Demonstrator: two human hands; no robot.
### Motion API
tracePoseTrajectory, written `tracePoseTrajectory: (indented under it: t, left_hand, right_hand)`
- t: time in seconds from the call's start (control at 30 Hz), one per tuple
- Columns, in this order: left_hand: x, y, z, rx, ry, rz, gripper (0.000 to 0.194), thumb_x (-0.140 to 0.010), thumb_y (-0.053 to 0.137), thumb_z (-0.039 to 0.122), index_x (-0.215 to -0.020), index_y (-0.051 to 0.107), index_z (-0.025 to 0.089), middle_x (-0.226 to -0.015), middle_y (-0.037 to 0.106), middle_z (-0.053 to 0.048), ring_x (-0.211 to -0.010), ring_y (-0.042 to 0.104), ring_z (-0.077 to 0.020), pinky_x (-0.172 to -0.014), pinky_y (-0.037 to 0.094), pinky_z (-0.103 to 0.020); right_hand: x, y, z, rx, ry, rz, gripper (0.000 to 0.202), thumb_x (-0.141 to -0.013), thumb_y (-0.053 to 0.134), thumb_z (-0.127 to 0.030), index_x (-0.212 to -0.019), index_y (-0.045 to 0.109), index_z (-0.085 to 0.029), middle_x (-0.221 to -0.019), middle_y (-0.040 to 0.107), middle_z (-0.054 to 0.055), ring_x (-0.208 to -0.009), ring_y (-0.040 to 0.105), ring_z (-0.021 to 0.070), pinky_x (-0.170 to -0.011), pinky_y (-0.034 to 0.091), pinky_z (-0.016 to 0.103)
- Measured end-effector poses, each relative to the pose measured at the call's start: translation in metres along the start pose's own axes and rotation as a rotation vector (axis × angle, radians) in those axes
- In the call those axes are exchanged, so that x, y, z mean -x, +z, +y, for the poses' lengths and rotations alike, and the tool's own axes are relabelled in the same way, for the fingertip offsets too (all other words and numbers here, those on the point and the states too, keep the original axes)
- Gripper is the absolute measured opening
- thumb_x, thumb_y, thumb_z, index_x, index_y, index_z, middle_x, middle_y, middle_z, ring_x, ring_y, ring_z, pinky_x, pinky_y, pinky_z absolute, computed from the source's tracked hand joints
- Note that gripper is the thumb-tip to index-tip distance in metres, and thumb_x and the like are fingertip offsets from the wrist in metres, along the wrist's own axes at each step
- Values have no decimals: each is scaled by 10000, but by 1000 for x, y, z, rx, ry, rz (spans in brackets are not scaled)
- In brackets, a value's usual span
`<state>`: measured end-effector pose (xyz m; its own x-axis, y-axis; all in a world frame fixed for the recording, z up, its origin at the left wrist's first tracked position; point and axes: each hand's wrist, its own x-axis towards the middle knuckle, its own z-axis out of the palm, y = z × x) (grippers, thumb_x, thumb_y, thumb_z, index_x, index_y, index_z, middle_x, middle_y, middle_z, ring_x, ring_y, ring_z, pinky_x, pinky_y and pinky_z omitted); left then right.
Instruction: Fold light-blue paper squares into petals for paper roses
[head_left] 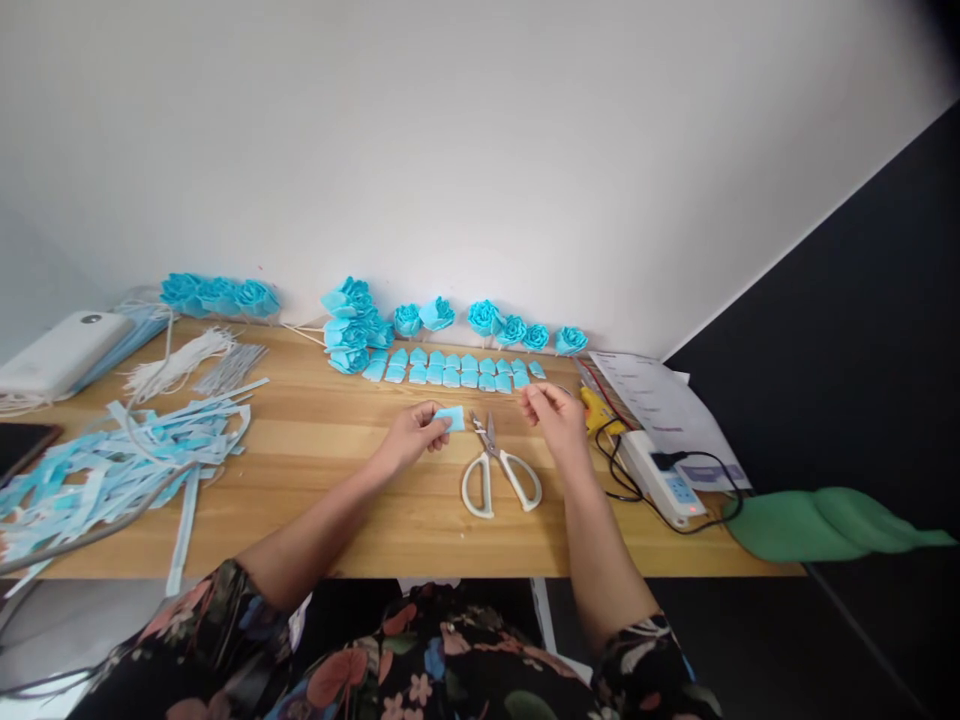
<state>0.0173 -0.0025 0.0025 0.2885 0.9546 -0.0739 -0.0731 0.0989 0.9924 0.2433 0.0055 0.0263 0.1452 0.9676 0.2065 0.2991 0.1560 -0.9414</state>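
Pinched in my left hand (420, 432) is a small light-blue folded piece (451, 418), apparently fabric or paper. My right hand (553, 412) hovers to the right with thumb and fingertips pressed together; whatever is between them, if anything, is too small to make out. Between the hands, scissors (487, 468) with white handles lie on the wooden table (360, 540), blades pointing away from me and slightly apart. Beyond them, several similar blue pieces (451, 375) are laid out in two rows. Blue handmade flowers (486, 317) stand behind these along the wall.
A heap of blue and white strips (142, 470) covers the left side, near white cords (180, 362) and a white power bank (64, 352). On the right are a yellow glue gun (600, 410), a power strip (660, 478), printed paper (667, 405) and a green leaf-shaped piece (810, 525).
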Motion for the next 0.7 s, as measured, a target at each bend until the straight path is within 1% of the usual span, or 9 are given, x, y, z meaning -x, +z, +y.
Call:
tracePoseTrajectory:
  t: [0.1,0.2,0.27,0.37,0.43,0.5,0.6,0.7]
  left_hand:
    - [0,0,0,23,-1,29,302,-678,658,416,-695,506,155,-536,569,30,-452,489,-77,-472,371,-205]
    - [0,0,0,32,10,50,294,-683,651,412,-681,503,158,-540,573,25,-453,489,-79,-464,362,-205]
    - [0,1,0,35,15,49,291,-686,649,409,-675,500,159,-539,570,25,-453,489,-80,-465,362,-207]
    - [1,1,0,44,22,45,288,-693,647,405,-679,503,157,-537,564,28,-454,487,-78,-472,367,-209]
    - [1,1,0,51,22,42,290,-694,648,404,-679,501,155,-532,560,30,-452,482,-76,-474,367,-209]
    - [1,1,0,59,23,34,291,-693,649,404,-682,501,153,-532,559,31,-454,481,-74,-477,369,-208]
    - [2,1,0,65,17,25,290,-698,647,405,-691,503,153,-539,566,28,-457,483,-73,-479,372,-206]
    - [1,1,0,57,7,22,287,-702,643,406,-693,504,156,-539,566,27,-456,484,-76,-476,370,-205]
  right_hand:
    - [12,-2,1,205,-40,-91,230,-821,543,-384,-803,654,-183,-709,653,29,-617,568,145,-569,433,252]
    - [28,8,3,401,-146,-198,181,-841,520,-310,-839,666,-204,-799,680,28,-702,604,161,-671,452,280]
    - [37,19,6,511,-216,-235,164,-846,518,-273,-885,664,-210,-852,678,39,-740,608,169,-704,454,289]
    - [42,32,10,659,-295,-246,137,-829,551,-230,-916,654,-208,-897,662,61,-828,605,191,-761,451,300]
    - [42,37,12,734,-316,-237,136,-830,550,-216,-923,649,-208,-910,655,67,-863,599,200,-778,445,302]
    - [41,40,14,780,-317,-220,142,-843,525,-200,-910,650,-207,-898,654,66,-856,599,201,-766,441,299]
    - [39,39,18,782,-310,-206,166,-850,496,-175,-887,654,-208,-889,659,64,-850,602,198,-757,436,294]
    - [38,36,24,716,-281,-188,175,-848,485,-176,-905,647,-210,-899,672,57,-838,608,193,-753,435,294]
